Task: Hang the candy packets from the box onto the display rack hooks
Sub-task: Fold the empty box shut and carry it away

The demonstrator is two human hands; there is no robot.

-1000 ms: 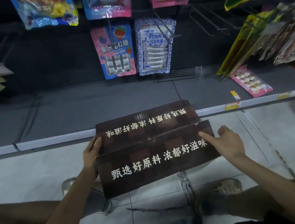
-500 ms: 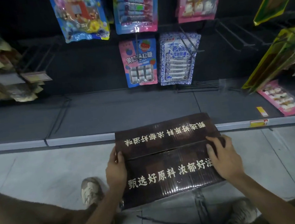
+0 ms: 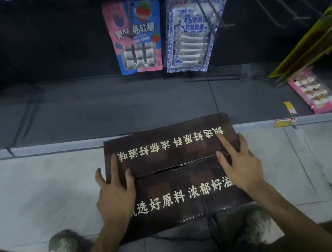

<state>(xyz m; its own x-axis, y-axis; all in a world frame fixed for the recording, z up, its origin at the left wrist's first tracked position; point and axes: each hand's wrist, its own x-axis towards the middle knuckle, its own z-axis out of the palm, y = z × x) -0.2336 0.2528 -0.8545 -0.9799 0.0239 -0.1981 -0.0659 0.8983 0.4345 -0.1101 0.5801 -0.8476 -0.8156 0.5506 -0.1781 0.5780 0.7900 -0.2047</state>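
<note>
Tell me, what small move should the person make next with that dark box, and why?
Probably lift the far flap open. The box is still closed, a dark slit shows where its two flaps meet, and both the left hand and right hand lie flat beside that seam. No packets can come out for the hooks until it opens.

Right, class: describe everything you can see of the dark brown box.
The dark brown box looks like glossy cardboard, printed with pale Chinese characters on its two top flaps. The flaps are closed, a thin seam gaping between them. It sits tilted at the shelf edge. The left hand and right hand press flat on top.
</note>
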